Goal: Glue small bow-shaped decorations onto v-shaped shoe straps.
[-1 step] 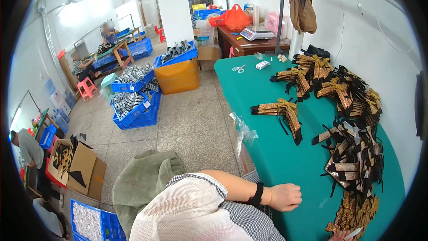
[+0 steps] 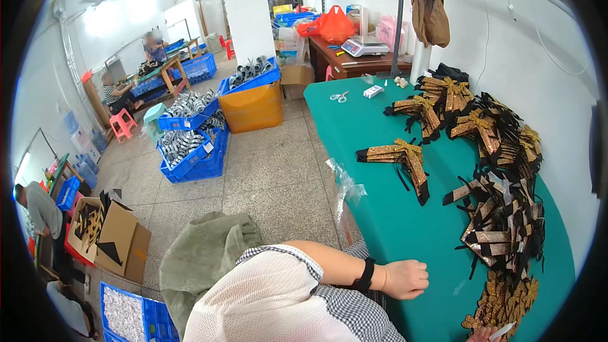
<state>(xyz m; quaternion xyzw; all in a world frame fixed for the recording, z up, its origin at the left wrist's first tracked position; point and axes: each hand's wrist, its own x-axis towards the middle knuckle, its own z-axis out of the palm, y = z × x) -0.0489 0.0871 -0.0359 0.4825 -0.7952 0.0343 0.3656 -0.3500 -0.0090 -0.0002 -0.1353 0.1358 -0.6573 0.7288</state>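
My left hand (image 2: 406, 280) rests on the green table (image 2: 354, 128), its fingers curled in a loose fist with nothing showing in them. At the bottom edge, my right hand (image 2: 482, 334) is mostly cut off; its fingers close round a white pointed tube (image 2: 502, 332), of which only the tapered end shows. Just above it lies a heap of gold glittery cut-out pieces (image 2: 506, 301). Farther up is a pile of black and gold sequined strips (image 2: 497, 237). One V-shaped black and gold piece with a gold bow-like ornament (image 2: 408, 152) lies apart, left of several similar pieces (image 2: 478, 128).
Scissors (image 2: 339, 97) and a small white box (image 2: 373, 92) lie at the table's far end. Clear plastic film (image 2: 345, 183) hangs over its left edge. Blue crates (image 2: 196, 168) of grey coiled parts and an open carton (image 2: 117, 234) stand on the floor. Other people work at the left.
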